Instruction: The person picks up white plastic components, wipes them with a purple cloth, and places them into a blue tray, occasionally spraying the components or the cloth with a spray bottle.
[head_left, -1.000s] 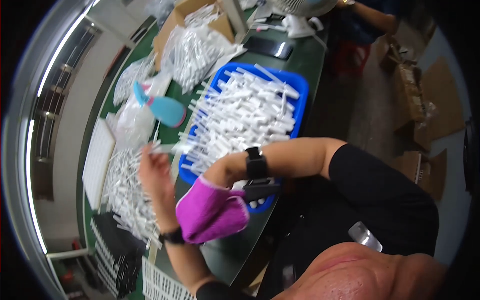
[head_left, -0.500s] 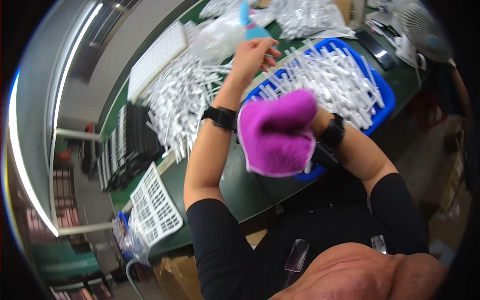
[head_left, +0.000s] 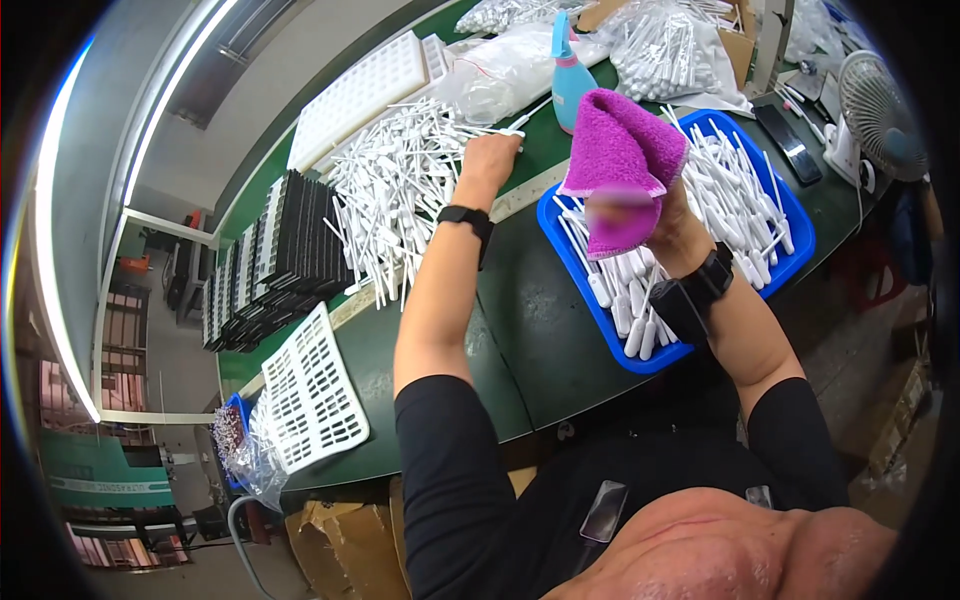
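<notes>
My left hand (head_left: 488, 166) is closed at the right edge of a loose pile of white plastic sticks (head_left: 390, 190). A single white plastic stick (head_left: 522, 118) with a wider end pokes out past its fingertips. My right hand (head_left: 677, 228) grips a purple cloth (head_left: 625, 150), folded and raised over a blue basket (head_left: 640, 362); the cloth covers most of its fingers. More white sticks with thick handle ends (head_left: 632, 312) fill that basket. A blue spray bottle (head_left: 572, 92) stands between the two hands, just beyond them.
Stacked black trays (head_left: 290, 245) and a white slotted basket (head_left: 315, 390) line the left side. A white perforated board (head_left: 360, 95) lies behind the pile. At the back are bagged white parts (head_left: 665, 50); a phone (head_left: 787, 145) and small fan (head_left: 880, 110) stand right.
My right hand has carried the purple cloth away from my body, up over the blue basket. My left hand has moved left to the pile's edge and closed around a white stick.
</notes>
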